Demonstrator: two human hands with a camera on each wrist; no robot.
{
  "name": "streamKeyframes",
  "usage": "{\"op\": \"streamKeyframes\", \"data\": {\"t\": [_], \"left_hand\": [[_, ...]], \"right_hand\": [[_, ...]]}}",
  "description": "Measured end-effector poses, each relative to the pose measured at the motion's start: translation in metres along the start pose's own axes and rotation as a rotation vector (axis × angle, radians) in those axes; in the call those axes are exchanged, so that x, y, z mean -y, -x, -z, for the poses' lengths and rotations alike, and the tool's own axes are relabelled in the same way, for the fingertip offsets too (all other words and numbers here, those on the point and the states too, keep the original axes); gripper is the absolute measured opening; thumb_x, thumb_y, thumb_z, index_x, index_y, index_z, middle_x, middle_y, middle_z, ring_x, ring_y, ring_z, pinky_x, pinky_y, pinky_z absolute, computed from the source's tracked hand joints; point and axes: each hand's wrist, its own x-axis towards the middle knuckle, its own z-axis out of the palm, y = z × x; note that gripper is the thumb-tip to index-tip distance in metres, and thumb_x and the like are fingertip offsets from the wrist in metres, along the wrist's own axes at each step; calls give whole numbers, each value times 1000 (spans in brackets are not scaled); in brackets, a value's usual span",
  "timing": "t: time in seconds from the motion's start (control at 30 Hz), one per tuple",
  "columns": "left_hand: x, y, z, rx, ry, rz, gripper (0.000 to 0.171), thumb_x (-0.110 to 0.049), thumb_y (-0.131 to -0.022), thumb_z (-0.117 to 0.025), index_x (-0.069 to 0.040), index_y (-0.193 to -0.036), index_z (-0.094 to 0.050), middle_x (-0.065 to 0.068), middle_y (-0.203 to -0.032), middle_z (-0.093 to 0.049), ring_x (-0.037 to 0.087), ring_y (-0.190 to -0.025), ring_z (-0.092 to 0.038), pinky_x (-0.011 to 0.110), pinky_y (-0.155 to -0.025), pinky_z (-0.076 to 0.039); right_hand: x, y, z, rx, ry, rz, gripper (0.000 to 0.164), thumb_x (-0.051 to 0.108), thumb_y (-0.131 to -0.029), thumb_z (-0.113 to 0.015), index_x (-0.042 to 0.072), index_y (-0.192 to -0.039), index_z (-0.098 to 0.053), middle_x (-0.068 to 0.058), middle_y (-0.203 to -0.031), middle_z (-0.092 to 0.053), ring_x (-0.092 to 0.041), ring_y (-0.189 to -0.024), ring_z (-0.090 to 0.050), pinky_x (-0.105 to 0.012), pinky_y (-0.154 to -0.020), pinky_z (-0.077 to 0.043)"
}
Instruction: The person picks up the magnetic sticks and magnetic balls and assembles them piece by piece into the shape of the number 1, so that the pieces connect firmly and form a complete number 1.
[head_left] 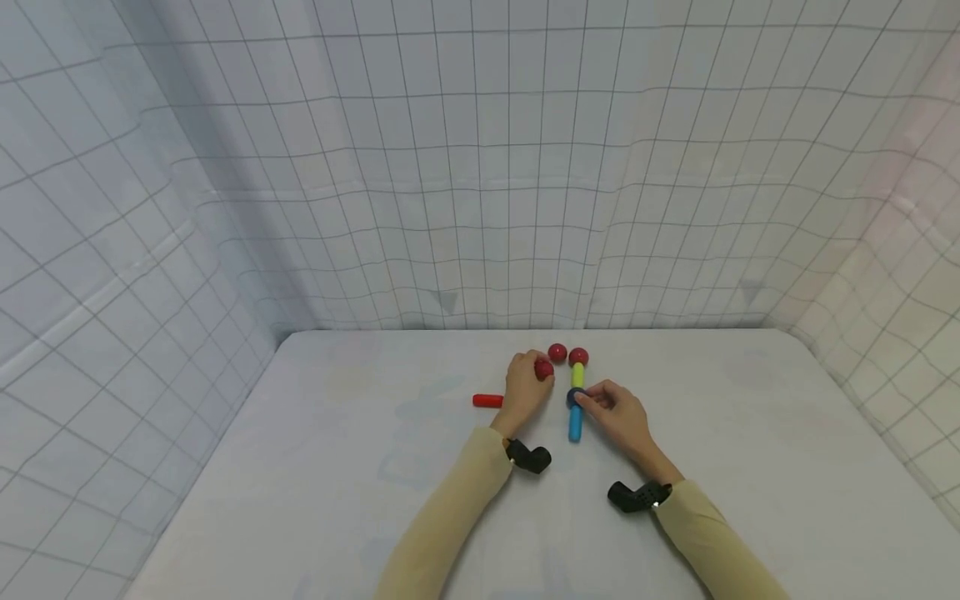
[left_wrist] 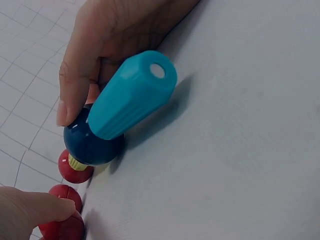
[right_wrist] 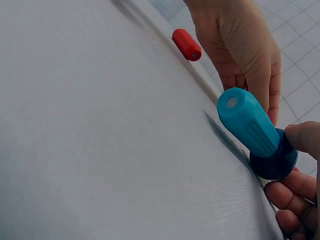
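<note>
My right hand (head_left: 621, 417) pinches a dark blue ball (head_left: 573, 399) between thumb and fingers. A light blue building rod (right_wrist: 247, 122) with a round pale spot in its end juts from that ball toward me. On the ball's far side a yellow-green rod (head_left: 577, 375) runs to a red ball (head_left: 578, 357), making one straight line. To the left, my left hand (head_left: 524, 387) grips another red ball (head_left: 545, 370), with the thumb on it in the left wrist view. Just behind it lies a third red ball (head_left: 557, 352).
A red rod (head_left: 487, 401) lies on the white table (head_left: 337, 467), left of my left hand and partly hidden by it. Grid-patterned white sheets (head_left: 480, 183) hang behind the table and at both sides. Black wrist cameras (head_left: 531, 457) sit on both wrists.
</note>
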Motion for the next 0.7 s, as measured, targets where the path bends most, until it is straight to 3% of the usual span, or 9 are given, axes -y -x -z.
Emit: {"op": "streamKeyframes", "data": {"t": [0.23,0.7], "left_hand": [[-5,8,2,38,12,37,28,-9,-86,-70,-6,-113,-60,12,-110,-55,23,-101,-51,33,-88,-47],[-7,28,5,43,-5,12,29,-10,-84,-73,-7,-110,-60,10,-107,-57,22,-99,-54,33,-87,-48]], "right_hand": [[1,-1,1,8,0,-4,25,33,-87,-70,8,-90,-66,-1,-77,-60,-19,-74,-53,-32,-66,-39],[1,0,-1,9,-3,-19,26,33,-86,-70,7,-90,-66,-3,-77,-60,-19,-74,-53,-32,-66,-39]]}}
